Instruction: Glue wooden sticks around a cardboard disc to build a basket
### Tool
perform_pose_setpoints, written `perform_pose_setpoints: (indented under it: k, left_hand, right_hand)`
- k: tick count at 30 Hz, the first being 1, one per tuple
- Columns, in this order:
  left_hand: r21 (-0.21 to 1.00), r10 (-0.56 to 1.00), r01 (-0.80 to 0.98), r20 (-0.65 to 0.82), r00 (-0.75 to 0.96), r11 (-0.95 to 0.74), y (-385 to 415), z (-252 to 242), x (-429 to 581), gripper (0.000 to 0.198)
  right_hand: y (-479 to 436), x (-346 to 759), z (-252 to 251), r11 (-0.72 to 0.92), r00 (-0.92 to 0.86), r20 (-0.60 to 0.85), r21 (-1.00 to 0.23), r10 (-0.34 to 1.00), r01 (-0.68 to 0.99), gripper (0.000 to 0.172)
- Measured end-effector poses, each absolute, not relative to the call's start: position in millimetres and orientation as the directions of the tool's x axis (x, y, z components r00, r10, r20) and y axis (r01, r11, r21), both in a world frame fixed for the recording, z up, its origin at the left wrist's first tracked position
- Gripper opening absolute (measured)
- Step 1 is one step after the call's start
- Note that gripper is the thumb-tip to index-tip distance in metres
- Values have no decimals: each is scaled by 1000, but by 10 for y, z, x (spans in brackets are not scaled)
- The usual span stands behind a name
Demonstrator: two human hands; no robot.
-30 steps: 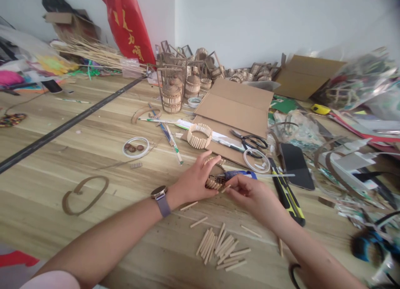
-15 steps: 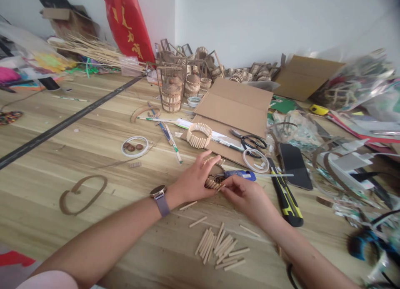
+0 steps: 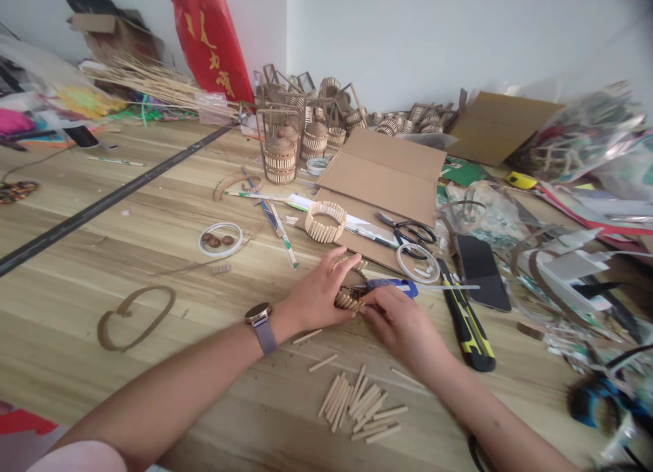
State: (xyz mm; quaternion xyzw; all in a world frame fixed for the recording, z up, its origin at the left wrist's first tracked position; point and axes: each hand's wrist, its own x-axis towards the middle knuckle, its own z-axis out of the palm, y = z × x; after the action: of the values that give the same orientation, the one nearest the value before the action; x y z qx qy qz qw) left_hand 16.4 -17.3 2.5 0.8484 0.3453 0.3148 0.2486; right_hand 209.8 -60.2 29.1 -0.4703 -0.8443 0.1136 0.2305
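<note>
My left hand (image 3: 317, 292), with a watch on its wrist, is closed around the left side of a ring of short wooden sticks (image 3: 349, 300). At the ring's near right edge my right hand (image 3: 400, 322) pinches the end of a small wooden stick against it; the fingers hide most of that stick. Just behind the right fingers lies a blue tool or packet (image 3: 398, 285), partly covered. Toward me on the table is a loose pile of short wooden sticks (image 3: 360, 404). A second, finished-looking stick ring (image 3: 325, 222) stands beyond my left hand.
Right of my hands lie a black-and-yellow utility knife (image 3: 466, 322), a phone (image 3: 482, 271), black scissors (image 3: 408, 234) and a tape roll (image 3: 418, 263). Cardboard (image 3: 382, 166) and small wooden baskets (image 3: 280, 152) stand behind. A brown strip loop (image 3: 135, 319) lies at left.
My right hand has shifted slightly, its fingers pressing closer over the ring's near right edge. My left hand and the loose sticks stay where they were.
</note>
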Motion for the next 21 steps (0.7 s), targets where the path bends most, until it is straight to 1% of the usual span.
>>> perform_pose_setpoints:
  k: [4, 8, 12, 16, 21]
  left_hand:
    - [615, 715, 417, 380, 587, -669, -183, 27, 164, 104]
    - [588, 744, 483, 361, 562, -649, -211, 45, 182, 101]
    - [560, 765, 533, 360, 533, -635, -251, 74, 210, 93]
    - [543, 776, 560, 354, 522, -625, -279, 90, 231, 89]
    - [565, 788, 559, 331, 520, -606, -285, 92, 240, 89]
  right_hand:
    - [-599, 2094, 285, 580, -489, 325, -320, 810, 749, 14]
    - [-604, 2082, 296, 594, -502, 340, -269, 795, 758, 16]
    - [-610, 2076, 316, 592, -507, 328, -259, 797, 763, 16]
    - [-609, 2084, 315, 607, -517, 344, -252, 784, 754, 15]
    - [-609, 2084, 286, 601, -517, 331, -244, 790, 762, 16]
